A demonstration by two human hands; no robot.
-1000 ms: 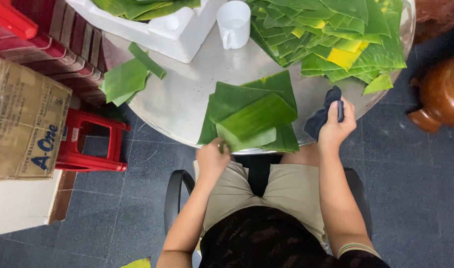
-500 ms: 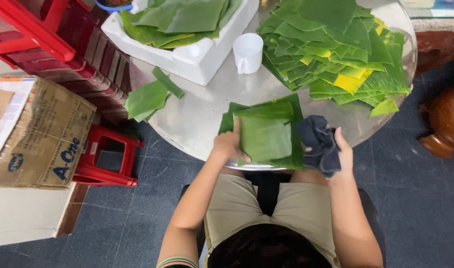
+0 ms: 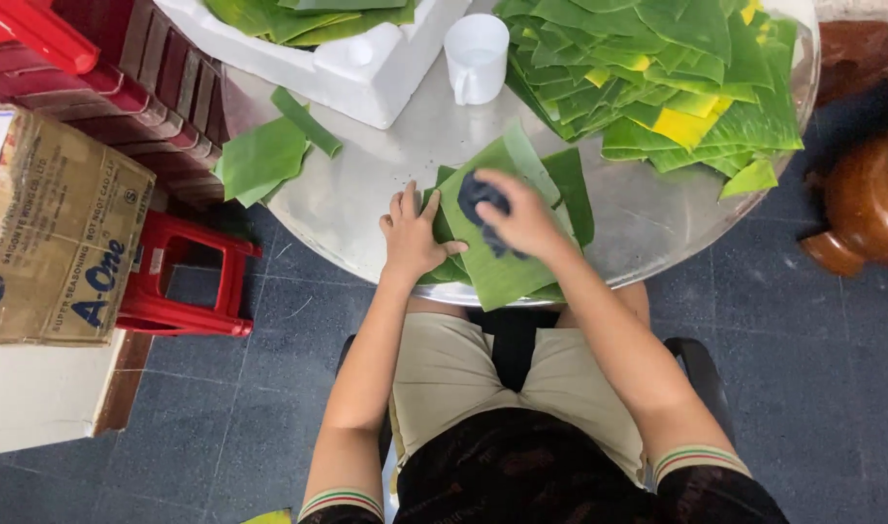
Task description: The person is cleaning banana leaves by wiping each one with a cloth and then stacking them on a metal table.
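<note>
While the left hand (image 3: 412, 236) lies flat, fingers apart, pinning the leaf (image 3: 497, 262), the right hand (image 3: 523, 221) presses a dark cloth (image 3: 480, 194) onto it. Its grip is clamped on that cloth.

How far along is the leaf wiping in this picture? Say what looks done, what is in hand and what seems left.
Done: hard to tell; a big heap of leaves lies across the table. In hand: the right hand presses a dark cloth on the top leaf, and the left hand pins its edge. Possibly left: more leaves in the white box and two loose pieces.
</note>
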